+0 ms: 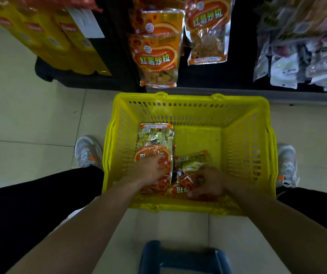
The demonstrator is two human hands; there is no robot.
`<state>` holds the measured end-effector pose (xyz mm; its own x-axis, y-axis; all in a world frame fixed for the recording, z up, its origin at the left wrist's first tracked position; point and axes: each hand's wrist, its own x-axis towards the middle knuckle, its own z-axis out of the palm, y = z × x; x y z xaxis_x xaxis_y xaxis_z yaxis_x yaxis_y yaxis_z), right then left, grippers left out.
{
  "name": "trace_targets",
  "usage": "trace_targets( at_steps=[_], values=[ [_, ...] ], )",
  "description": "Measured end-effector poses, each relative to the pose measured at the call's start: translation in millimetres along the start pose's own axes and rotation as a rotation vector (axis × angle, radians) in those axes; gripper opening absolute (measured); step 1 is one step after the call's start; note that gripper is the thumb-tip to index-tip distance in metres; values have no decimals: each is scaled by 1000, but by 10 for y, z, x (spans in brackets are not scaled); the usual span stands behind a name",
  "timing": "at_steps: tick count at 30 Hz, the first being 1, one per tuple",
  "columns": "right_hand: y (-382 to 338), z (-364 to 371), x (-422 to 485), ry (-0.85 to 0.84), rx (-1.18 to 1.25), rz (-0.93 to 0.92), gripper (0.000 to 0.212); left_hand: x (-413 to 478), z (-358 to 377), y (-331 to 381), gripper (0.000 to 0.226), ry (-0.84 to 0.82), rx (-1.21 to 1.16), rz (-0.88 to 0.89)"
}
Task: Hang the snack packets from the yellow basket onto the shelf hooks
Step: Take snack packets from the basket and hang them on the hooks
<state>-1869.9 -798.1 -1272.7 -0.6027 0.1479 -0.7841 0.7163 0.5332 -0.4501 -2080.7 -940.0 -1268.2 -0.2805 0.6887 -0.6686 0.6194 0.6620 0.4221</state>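
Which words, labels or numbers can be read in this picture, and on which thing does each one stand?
"红薯沙拉": on the front hanging orange packet.
"红薯沙拉": on the hanging packet with the clear window.
Upside-down characters on the packet under the right hand: too partly shown to read.
Small print on every packet, and the red labels on the yellow boxes: too blurred to read.

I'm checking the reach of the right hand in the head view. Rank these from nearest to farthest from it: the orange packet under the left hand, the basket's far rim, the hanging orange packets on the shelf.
1. Orange packet under the left hand, beside the right hand.
2. Far rim of the yellow basket, ahead.
3. Hanging orange packets, beyond the basket.
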Motion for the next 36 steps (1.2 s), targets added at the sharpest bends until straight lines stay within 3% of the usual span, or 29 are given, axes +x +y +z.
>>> trace_targets(
  at_steps=[4,8,12,17,19,21,23,25,29,33,36],
  values=[
    [-175,-57,73,76,-78,-96,12,22,57,126,56,-45,-6,92],
    [-264,-312,-13,218,-18,-140,4,13,101,248,56,-15,-185,135],
    [-278,-547,-85,361,1,-136,5,91,115,358,22,139,-302,107],
    [-164,-678,-145,646,348,-90,14,196,-21,441,12,163,-467,102],
    [-40,-716,-153,836,427,2,25,213,-169,441,10,233,-520,78],
    [126,-716,-140,900,483,92,30,223,-342,408,9,327,-587,26],
    [257,-629,-98,710,451,148,28,229,-480,363,9,394,-624,-13],
    [313,-431,-35,375,284,146,23,227,-540,330,11,411,-628,-36],
    [235,-6,22,-104,28,187,40,204,-511,289,16,417,-665,-37],
    [209,180,44,-189,209,213,46,186,-507,285,18,407,-677,-40],
    [246,139,15,-91,481,191,21,193,-517,274,10,417,-678,-43]
  ],
)
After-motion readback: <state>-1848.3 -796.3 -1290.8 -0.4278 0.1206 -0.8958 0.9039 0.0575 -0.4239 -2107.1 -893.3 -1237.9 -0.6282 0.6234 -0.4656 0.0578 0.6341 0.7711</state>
